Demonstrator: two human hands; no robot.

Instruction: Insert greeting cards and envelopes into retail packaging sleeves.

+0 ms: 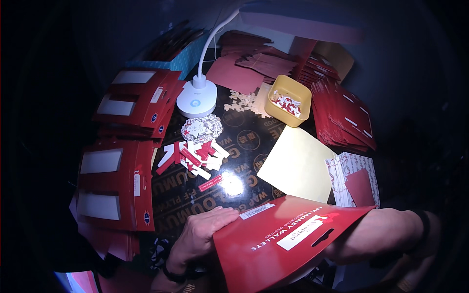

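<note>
A red card package (pixel 273 234) with a hang slot, a white label and a barcode sticker is tilted up close to me. My left hand (pixel 202 234) grips its left edge, the fingers bent together against it. From the right comes my right hand (pixel 354 241), partly behind the package; its fingers are hidden. Just beyond the package lies a pale yellow sheet (pixel 298 163). A single red strip (pixel 211 182) rests on the table, short of a pile of red and white strips (pixel 193 156). Behind that pile sits a stack of scalloped patterned tags (pixel 201 128).
Two stacks of red window packages (pixel 139 110) (pixel 144 163) stand at left. A white lamp (pixel 196 97) rises behind the tags. A yellow tub (pixel 288 118) holds small pieces. Red envelopes (pixel 342 117) and patterned wallets (pixel 367 168) lie at right; a blue box (pixel 183 63) stands at the back.
</note>
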